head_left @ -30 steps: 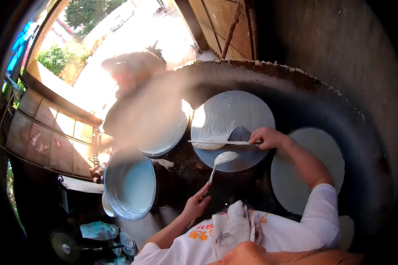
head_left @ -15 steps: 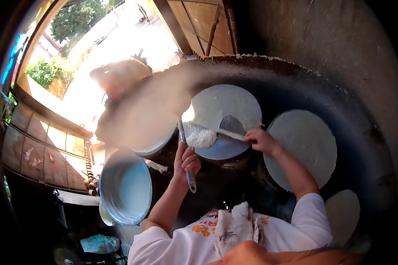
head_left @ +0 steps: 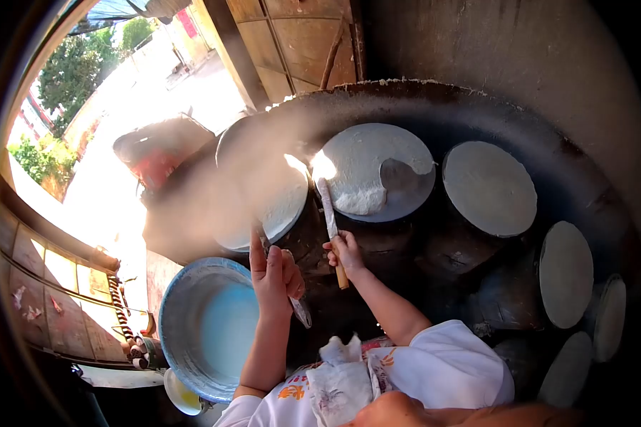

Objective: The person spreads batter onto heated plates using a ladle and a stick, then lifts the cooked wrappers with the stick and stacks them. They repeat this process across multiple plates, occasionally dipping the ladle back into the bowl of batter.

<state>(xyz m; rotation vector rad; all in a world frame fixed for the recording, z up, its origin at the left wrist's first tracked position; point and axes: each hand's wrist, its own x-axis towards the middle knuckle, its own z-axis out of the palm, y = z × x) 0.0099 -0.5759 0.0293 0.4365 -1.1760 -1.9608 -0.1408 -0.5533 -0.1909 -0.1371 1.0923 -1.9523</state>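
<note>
My right hand is closed round the wooden handle of a long flat spatula, its blade smeared with white batter. The spatula's tip reaches the left edge of the middle round griddle. A white batter layer covers much of that griddle, with a thicker folded heap at the front and a bare grey patch on the right. My left hand grips a grey-handled tool, index finger pointing up along it. Steam blurs that tool's far end, near the left griddle.
Below the left griddle stands a blue-rimmed tub of whitish liquid. More coated griddles, including the right one, curve along the dark rim. Steam drifts over the left side. A yellowish container sits beside the tub.
My right hand has drawn the spatula left and toward me, from across the middle griddle to its left edge. My left hand has moved slightly left and down. The view has shifted.
</note>
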